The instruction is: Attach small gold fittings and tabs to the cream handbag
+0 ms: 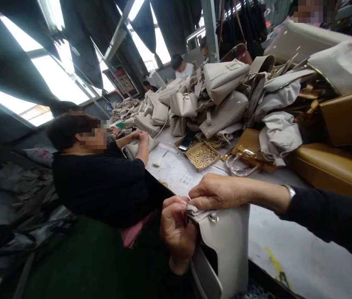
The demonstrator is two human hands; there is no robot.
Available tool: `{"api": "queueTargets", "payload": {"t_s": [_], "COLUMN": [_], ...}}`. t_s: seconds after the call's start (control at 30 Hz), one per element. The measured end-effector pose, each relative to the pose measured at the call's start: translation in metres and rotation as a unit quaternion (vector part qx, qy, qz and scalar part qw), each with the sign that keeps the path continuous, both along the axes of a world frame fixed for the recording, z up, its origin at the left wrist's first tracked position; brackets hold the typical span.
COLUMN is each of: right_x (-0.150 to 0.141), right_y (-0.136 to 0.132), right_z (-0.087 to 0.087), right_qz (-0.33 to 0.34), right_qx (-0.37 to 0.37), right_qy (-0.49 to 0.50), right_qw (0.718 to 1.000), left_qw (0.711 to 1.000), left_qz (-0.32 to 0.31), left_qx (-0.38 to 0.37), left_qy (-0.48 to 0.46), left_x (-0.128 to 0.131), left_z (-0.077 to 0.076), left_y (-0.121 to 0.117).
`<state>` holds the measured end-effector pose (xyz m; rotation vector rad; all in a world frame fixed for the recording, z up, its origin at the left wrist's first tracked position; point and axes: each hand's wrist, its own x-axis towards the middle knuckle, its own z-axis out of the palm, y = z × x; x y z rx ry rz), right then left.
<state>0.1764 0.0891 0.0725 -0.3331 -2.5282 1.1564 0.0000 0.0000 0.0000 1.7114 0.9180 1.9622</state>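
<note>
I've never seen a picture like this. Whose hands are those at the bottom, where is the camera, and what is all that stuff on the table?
The camera sits on a person's head and looks down, so the two hands at the bottom are that person's own. The left hand and the right hand both grip the top edge of a pale grey bag, near its small metal ring. The bag hangs at the edge of a long table. Farther along the table lie a heap of similar bags, tan bags, and a box of small brass parts. The person in black at the left is a co-worker, handling another bag.
</note>
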Motion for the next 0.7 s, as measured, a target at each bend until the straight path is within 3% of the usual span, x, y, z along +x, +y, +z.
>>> {"api": "queueTargets", "payload": {"t_s": [0.2,0.27,0.33,0.43,0.5,0.63,0.7], "right_x": [-0.003,0.0,0.007,0.02,0.025,0.015,0.006], "right_y": [-0.001,-0.002,-0.004,-0.019,-0.042,-0.104,-0.129], "right_z": [-0.003,0.0,0.004,0.009,0.01,-0.005,-0.019], "right_qz": [-0.038,-0.13,-0.256,-0.387,-0.383,-0.219,-0.189], "right_qx": [0.017,0.098,0.187,0.213,0.18,0.129,0.148], "right_qy": [-0.024,-0.04,-0.016,0.092,0.151,0.169,0.168], "right_qw": [0.999,0.986,0.948,0.892,0.894,0.952,0.956], "left_qw": [1.0,0.999,0.993,0.97,0.948,0.91,0.902], "left_qz": [0.008,0.029,0.078,0.174,0.216,0.249,0.246], "left_qx": [-0.004,-0.021,-0.05,-0.1,-0.141,-0.221,-0.246], "left_qy": [0.018,0.04,0.077,0.14,0.185,0.247,0.255], "left_x": [0.003,0.001,-0.004,-0.016,-0.025,-0.04,-0.046], "left_z": [-0.001,-0.001,0.001,0.005,0.006,0.004,0.0], "left_y": [0.002,0.008,0.019,0.04,0.053,0.071,0.078]}}
